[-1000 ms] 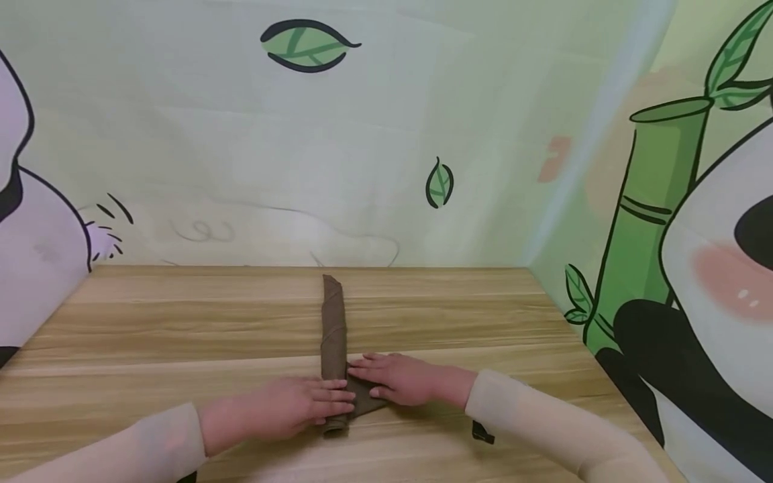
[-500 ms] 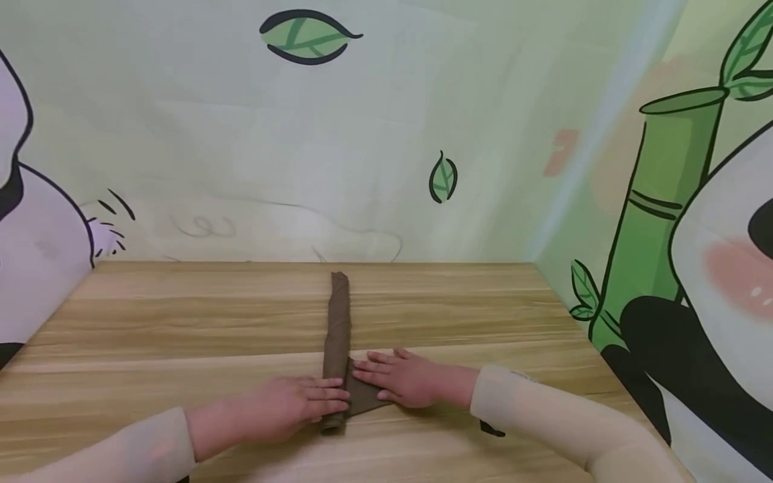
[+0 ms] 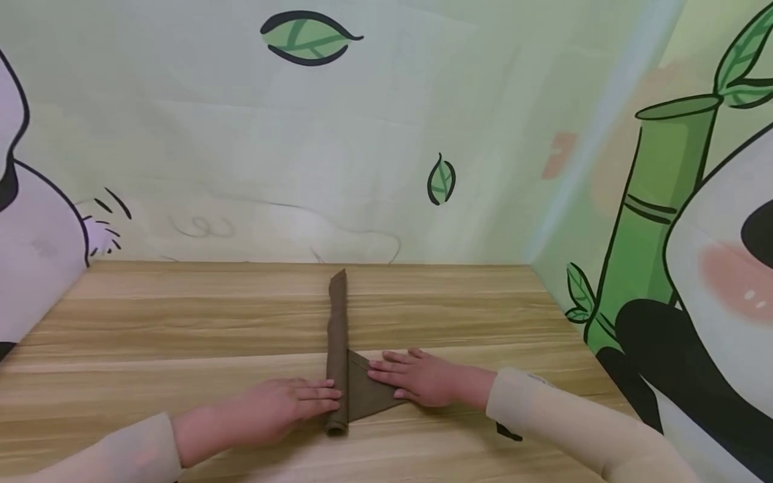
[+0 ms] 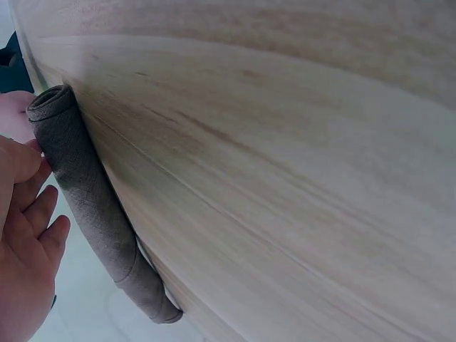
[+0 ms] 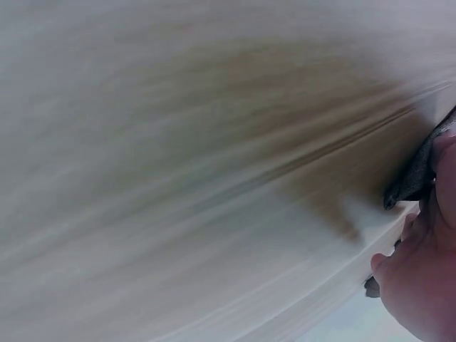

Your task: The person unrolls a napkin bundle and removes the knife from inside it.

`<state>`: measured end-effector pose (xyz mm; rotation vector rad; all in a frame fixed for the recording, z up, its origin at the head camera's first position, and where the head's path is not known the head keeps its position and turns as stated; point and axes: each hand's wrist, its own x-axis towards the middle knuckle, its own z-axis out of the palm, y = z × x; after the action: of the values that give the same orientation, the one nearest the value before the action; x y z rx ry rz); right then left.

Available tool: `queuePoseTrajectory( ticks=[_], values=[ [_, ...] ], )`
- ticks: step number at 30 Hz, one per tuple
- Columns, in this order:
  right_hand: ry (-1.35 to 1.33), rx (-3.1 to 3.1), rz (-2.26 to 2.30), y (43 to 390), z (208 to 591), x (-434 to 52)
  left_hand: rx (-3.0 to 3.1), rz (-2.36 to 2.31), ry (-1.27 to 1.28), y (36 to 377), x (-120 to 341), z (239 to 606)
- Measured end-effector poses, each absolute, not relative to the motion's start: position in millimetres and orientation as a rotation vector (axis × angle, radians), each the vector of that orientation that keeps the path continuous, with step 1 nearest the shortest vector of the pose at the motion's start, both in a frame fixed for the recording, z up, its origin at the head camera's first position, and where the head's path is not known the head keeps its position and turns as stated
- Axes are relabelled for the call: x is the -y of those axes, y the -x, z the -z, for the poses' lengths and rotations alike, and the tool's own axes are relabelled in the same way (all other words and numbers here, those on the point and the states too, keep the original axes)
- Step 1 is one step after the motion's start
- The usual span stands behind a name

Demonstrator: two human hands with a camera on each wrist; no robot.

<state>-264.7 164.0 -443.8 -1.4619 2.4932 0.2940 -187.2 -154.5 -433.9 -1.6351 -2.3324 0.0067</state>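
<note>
A brown cloth [image 3: 338, 335] lies rolled into a long thin tube on the wooden table [image 3: 181, 322], running away from me. A flat triangular flap [image 3: 362, 392] spreads from its near end to the right. My left hand [image 3: 284, 406] rests flat beside the roll's near end, fingertips touching it. My right hand [image 3: 423, 377] lies flat with straight fingers on the flap's right corner. The left wrist view shows the roll [image 4: 92, 206] next to the left hand [image 4: 25, 242]. In the blurred right wrist view the right hand [image 5: 424, 285] touches the cloth's dark edge [image 5: 413, 178].
A backdrop printed with pandas, bamboo [image 3: 652, 201] and leaves [image 3: 441, 180] walls the table at the back and on both sides. Bare wood lies left and right of the cloth.
The right hand has slid to the right and the triangular flap has spread wider from the roll. The left hand drew slightly left, staying at the roll's near end.
</note>
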Motion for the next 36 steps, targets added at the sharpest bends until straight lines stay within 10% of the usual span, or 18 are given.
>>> queuePoseTrajectory(
  ticks=[36],
  values=[
    [1.417, -2.572, -0.129, 250.6, 431.2, -193.9, 2.411, 0.060, 1.572, 182.3, 154.4, 433.4]
  ],
)
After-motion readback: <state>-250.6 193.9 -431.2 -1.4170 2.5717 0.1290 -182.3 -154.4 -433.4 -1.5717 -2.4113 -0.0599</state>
